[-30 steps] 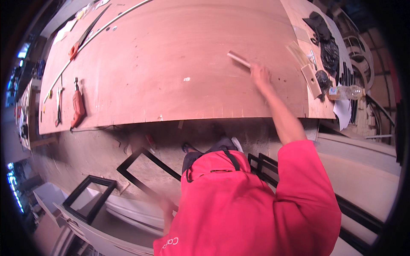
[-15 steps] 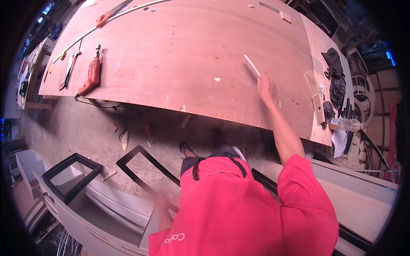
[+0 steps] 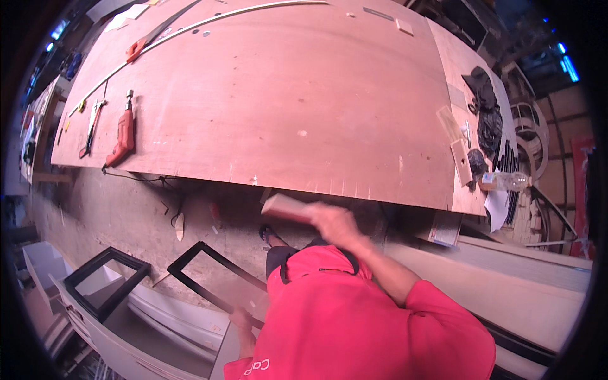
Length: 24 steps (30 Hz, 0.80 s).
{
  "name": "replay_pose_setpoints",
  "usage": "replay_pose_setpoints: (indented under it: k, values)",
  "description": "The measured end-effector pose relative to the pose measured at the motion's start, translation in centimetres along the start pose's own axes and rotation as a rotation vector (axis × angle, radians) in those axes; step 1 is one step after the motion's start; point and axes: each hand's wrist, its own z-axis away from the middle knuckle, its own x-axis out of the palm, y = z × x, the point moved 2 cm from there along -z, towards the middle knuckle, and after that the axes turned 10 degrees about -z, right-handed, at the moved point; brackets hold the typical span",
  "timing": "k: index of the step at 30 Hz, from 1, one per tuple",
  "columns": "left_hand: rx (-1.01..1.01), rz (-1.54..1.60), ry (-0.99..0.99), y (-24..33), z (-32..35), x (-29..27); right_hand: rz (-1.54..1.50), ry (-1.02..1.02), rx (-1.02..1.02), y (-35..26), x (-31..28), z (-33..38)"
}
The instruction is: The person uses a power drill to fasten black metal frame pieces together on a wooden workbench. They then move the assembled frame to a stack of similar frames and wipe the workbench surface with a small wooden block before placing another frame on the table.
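Observation:
My right hand (image 3: 339,225) is closed around one end of a flat, pale, block-like piece (image 3: 285,208) with a reddish lower side. Motion blurs it, so its exact kind is unclear. Hand and piece are off the near edge of the wooden worktable (image 3: 354,145), in front of my body. Low at my left side, my left hand (image 3: 242,320) grips a bar of a long black rectangular frame (image 3: 201,292). That frame slants out over the floor, and my shirt hides its near end.
On the table lie a red power drill (image 3: 125,134), a handsaw (image 3: 135,50) and a long thin strip (image 3: 196,25). Black plastic (image 3: 487,114) and a clear bottle (image 3: 506,182) are at its right end. Another black frame (image 3: 95,310) rests on a white cabinet (image 3: 152,354) at lower left.
My right hand has come back from above the tabletop toward my body with the piece, whose broad side now shows. My left hand stays at the black frame, which has shifted slightly.

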Motion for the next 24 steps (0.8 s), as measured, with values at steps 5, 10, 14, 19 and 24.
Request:
replay_pose_setpoints:
  k: [5,10,14,19,24]
  values:
    - [0.08,0.103,-0.021,1.6,2.2,-3.1,-0.224,0.759,0.557,15.3,-15.4,0.4]
    - [0.085,-0.019,0.102,6.2,7.1,-10.4,-0.078,0.709,0.641,25.0,-29.4,7.3]
    - [0.383,-0.193,0.397,13.3,16.6,-16.2,-0.105,0.708,0.701,30.7,-33.6,11.9]
    - [0.486,-0.122,0.533,22.2,31.2,-21.0,-0.09,0.685,0.783,32.5,-34.4,13.7]
    - [0.764,-0.2,0.599,32.6,41.2,-23.4,0.294,1.01,0.636,26.8,-33.8,8.8]
